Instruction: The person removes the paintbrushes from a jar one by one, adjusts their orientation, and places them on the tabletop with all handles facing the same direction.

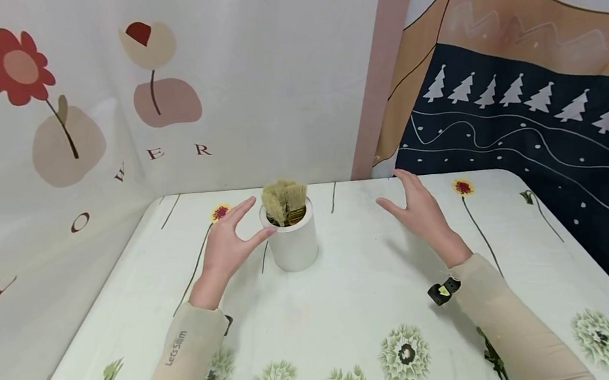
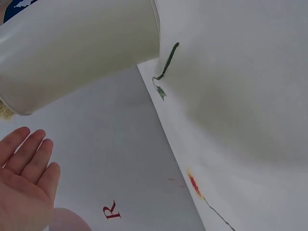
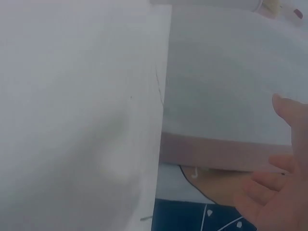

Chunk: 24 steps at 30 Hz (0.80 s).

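A white cylindrical pot point(image 1: 295, 248) stands upright near the back of the table. Tan bristle tufts, like brush heads point(image 1: 284, 199), stick up out of it; what lies deeper inside is hidden. My left hand point(image 1: 230, 238) is just left of the pot, fingers extended and thumb spread near the rim. Seen from the left wrist, a gap separates the fingers point(image 2: 36, 154) from the pot's side point(image 2: 82, 53). Well to the right of the pot, my right hand point(image 1: 421, 212) hovers over the table with thumb and fingers apart, holding nothing.
The table point(image 1: 345, 309) has a white cloth printed with flowers and dandelions. A light curtain point(image 1: 271, 82) with flower prints hangs behind and to the left. Dark tree-patterned fabric point(image 1: 497, 114) hangs at the right. A black strap device point(image 1: 444, 291) is on the right wrist.
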Tool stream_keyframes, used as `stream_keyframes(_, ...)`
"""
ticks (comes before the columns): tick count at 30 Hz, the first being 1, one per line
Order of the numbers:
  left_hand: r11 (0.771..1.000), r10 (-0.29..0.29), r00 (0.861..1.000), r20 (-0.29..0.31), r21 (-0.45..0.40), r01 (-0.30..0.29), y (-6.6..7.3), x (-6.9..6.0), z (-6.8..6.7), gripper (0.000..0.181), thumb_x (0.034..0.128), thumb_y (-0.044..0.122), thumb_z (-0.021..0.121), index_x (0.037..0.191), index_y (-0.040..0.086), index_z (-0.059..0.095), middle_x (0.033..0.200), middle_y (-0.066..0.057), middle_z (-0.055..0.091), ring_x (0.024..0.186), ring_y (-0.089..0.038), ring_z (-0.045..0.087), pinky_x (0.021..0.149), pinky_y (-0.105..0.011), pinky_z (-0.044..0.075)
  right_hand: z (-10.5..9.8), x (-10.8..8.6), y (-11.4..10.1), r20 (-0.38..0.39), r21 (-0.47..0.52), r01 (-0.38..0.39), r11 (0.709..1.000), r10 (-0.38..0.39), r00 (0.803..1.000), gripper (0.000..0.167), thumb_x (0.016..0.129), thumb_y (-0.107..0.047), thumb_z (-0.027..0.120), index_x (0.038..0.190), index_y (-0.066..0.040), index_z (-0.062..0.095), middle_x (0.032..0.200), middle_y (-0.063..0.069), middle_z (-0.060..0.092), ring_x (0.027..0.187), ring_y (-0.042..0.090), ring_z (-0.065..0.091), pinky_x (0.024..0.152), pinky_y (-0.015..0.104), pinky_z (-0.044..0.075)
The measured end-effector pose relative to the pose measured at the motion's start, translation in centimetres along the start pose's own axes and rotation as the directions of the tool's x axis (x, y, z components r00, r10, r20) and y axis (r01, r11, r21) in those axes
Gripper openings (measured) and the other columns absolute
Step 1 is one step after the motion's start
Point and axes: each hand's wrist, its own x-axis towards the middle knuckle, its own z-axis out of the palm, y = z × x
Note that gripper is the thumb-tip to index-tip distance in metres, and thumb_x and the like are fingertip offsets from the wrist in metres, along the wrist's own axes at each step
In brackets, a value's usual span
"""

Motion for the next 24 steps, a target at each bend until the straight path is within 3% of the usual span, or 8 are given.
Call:
stream_keyframes(13,0.988,0.01,0.998,-0.069,-0.156,-0.02,-0.1,-0.2,0.6,0.061,0.0801,0.039,0.083,0.133,0.014,0.065,0.132,-0.01,0.067,0.129,-0.031,0.06,0.112,-0.05,0.047,2.0,-0.1,-1.7,-0.018,0.105,0.051,0.993,-0.049,0.999,0.075,0.096,-0.042,0.065,0.154,-0.007,0.033,0.157,0.017,0.037,0.144,0.035,0.04,0.117,0.057,0.039)
stream_keyframes(20,0.979,-0.009,0.999,-0.047,-0.204,-0.001,0.1,-0.3,0.6,0.06,0.0806,0.039,0.083,0.132,0.014,0.066,0.13,-0.01,0.069,0.127,-0.03,0.061,0.111,-0.049,0.047,2.9,-0.2,-2.8,-0.047,0.184,0.103,0.978,-0.096,0.994,0.066,0.097,-0.034,0.065,0.151,-0.008,0.038,0.153,0.016,0.044,0.14,0.034,0.045,0.113,0.054,0.044)
stream_keyframes(24,0.979,-0.018,0.999,-0.034,-0.204,0.01,0.2,-0.1,0.6,0.06,0.0806,0.04,0.083,0.132,0.015,0.066,0.13,-0.009,0.069,0.128,-0.029,0.06,0.111,-0.049,0.048,3.3,-0.1,-3.9,-0.054,0.291,0.125,0.949,-0.114,0.992,0.059,0.097,-0.027,0.066,0.147,-0.004,0.044,0.149,0.018,0.047,0.139,0.034,0.047,0.114,0.05,0.046)
